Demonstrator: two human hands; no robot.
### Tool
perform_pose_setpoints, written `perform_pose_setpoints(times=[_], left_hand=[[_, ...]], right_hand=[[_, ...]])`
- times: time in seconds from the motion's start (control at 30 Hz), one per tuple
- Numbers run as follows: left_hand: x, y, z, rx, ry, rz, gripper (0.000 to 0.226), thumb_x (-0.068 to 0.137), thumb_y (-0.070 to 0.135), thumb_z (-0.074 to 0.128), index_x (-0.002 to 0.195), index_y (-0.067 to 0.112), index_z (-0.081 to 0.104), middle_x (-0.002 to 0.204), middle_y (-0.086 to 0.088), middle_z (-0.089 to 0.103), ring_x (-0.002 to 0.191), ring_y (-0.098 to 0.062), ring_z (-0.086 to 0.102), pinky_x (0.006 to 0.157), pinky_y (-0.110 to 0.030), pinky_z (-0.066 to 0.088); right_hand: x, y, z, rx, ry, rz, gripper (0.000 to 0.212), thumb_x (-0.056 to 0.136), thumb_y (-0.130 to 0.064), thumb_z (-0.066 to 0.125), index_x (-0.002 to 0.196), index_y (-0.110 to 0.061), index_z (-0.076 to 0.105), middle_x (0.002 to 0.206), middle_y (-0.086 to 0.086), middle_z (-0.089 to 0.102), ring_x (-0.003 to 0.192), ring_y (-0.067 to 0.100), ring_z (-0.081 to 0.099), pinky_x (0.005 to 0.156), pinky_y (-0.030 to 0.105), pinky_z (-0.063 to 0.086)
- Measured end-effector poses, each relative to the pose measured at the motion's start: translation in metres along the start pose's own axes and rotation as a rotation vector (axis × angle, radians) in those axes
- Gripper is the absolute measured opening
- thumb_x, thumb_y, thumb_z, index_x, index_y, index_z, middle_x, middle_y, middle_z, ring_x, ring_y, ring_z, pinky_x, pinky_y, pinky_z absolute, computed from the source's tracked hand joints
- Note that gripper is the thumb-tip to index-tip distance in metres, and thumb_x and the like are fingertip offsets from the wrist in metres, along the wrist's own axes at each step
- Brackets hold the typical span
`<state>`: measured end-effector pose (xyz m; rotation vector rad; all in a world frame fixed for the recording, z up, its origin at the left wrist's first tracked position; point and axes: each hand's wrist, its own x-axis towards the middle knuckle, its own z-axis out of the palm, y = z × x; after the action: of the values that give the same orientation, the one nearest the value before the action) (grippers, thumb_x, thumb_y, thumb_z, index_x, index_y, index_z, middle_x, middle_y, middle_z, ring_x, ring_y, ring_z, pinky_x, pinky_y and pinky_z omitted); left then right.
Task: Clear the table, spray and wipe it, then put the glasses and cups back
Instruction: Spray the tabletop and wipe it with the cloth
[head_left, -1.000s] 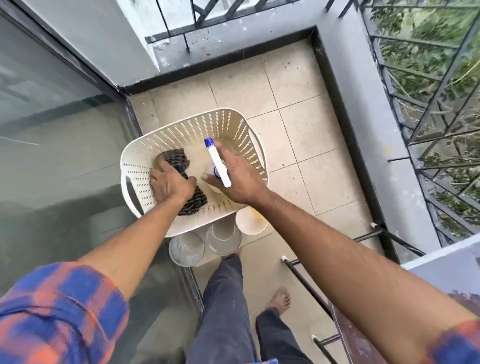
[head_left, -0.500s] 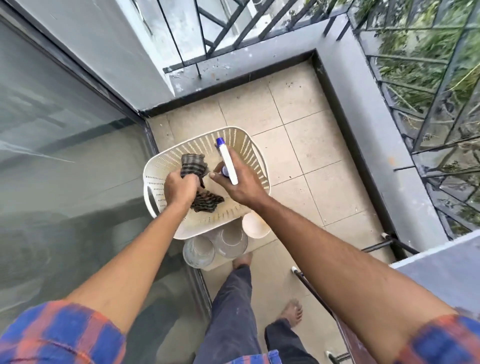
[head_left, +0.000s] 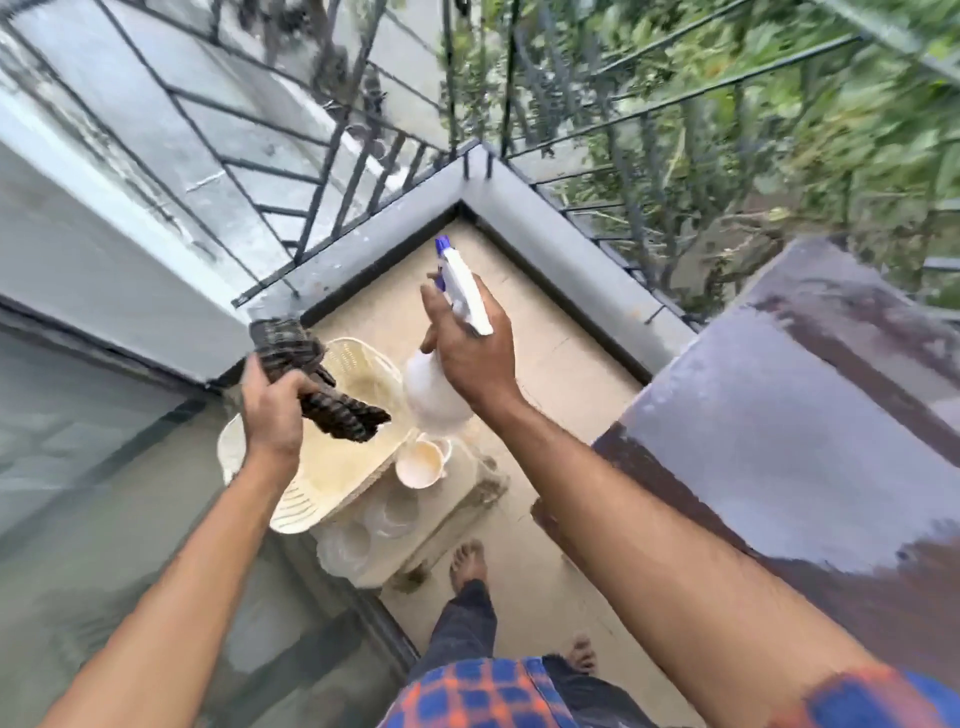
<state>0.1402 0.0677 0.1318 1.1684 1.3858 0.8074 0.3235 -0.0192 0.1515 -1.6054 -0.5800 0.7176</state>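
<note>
Two hands are up in the middle of the frame. The left hand (head_left: 272, 415) is curled into a fist around a dark striped cloth (head_left: 311, 382). One end of the cloth sticks up above the fist and the other end hangs out to the right. The right hand (head_left: 475, 358) holds a white spray bottle (head_left: 434, 395) by its neck. Its fingers are wrapped around the neck, and one finger reaches up by the blue trigger. The blue tip of the bottle points to the top of the frame. The round white body hangs under the hand.

Below the hands sits a white basket (head_left: 332, 478) with holes in its sides. It rests on a low pale stand (head_left: 441, 535) on the tiled floor (head_left: 545, 364). Just right of the basket is a white cup (head_left: 421, 465), touching its rim or very close to it. Under the basket's lower edge stand two clear glasses (head_left: 363, 530), side by side. They are blurry and hard to see.

At the right of the frame is the table (head_left: 779, 415), dark and shiny, well apart from the cup and the glasses. A glass door (head_left: 104, 493) fills the left side. Black railing (head_left: 363, 130) runs along the top, with green leaves behind it at the upper right. Two bare feet and dark trousers show at the bottom, with a checked shirt in blue and orange.
</note>
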Motion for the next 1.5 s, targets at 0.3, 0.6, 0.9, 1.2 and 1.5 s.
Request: perform_pose_setpoints(times=[0.3,0.6,0.9,1.2,1.5], left_hand=[[-0.132,0.041,0.177,0.116,-0.498,0.123,0.029,0.055,0.017,0.060,0.084,0.018,0.062,0.072,-0.001,0.062,0.065,-0.018,0.055,0.061,-0.027,0.047],[-0.243,0.026,0.282,0.189,-0.760,0.043,0.011,0.054,0.016,0.057,0.063,0.012,0.059,0.049,0.005,0.054,0.049,-0.015,0.048,0.052,-0.025,0.039],[-0.229,0.024,0.328,0.220,-0.854,-0.041,0.018,0.060,0.014,0.062,0.078,0.013,0.058,0.055,0.002,0.054,0.049,-0.015,0.048,0.052,-0.023,0.043],[-0.161,0.031,0.374,0.217,-0.814,-0.073,0.030,0.072,0.014,0.081,0.099,0.013,0.066,0.067,0.007,0.063,0.056,-0.007,0.057,0.062,-0.025,0.047],[-0.144,0.030,0.402,0.219,-0.778,-0.098,0.029,0.081,0.007,0.077,0.106,0.008,0.063,0.072,0.004,0.063,0.048,0.002,0.057,0.050,-0.015,0.045]], right_hand=[[-0.098,-0.008,-0.267,0.055,0.604,0.122,0.024,0.105,-0.032,0.065,0.096,-0.012,0.075,0.069,-0.005,0.062,0.055,0.008,0.057,0.058,0.031,0.050],[-0.185,0.035,-0.414,0.113,0.684,0.372,0.036,0.107,-0.036,0.059,0.119,-0.007,0.076,0.079,0.000,0.068,0.064,0.007,0.061,0.059,0.025,0.047],[-0.126,0.042,-0.424,0.193,0.638,0.504,0.034,0.101,-0.043,0.064,0.086,-0.012,0.067,0.077,0.003,0.065,0.073,0.025,0.067,0.065,0.031,0.057],[-0.011,0.031,-0.408,-0.087,0.744,0.640,0.039,0.080,-0.045,0.063,0.093,-0.012,0.077,0.079,0.010,0.080,0.056,0.026,0.077,0.070,0.039,0.068],[0.031,0.028,-0.407,0.065,0.699,0.642,0.029,0.087,-0.020,0.069,0.105,0.001,0.078,0.066,0.005,0.069,0.046,0.016,0.057,0.044,0.024,0.050]])
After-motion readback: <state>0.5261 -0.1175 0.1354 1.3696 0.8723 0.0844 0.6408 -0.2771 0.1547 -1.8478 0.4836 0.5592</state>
